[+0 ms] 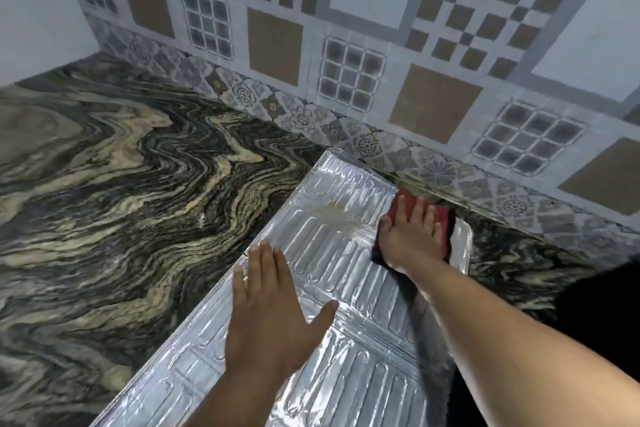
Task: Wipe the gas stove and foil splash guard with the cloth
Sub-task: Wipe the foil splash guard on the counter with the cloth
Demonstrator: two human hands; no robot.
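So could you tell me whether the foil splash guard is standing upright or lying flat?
Lying flat: the foil splash guard rests on the countertop, left hand pressing it, right hand pressing the cloth on it.

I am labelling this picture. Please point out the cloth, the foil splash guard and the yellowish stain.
cloth [441, 218]: head view, red top beside the fingers.
foil splash guard [363, 367]: head view, bare ribbed panel.
yellowish stain [337, 217]: head view, its middle.

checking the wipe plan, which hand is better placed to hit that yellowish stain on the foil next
Right. The right hand already presses the red cloth flat on the foil splash guard, just beside the yellowish stain. The left hand lies flat lower on the foil, holding nothing, apparently steadying it.
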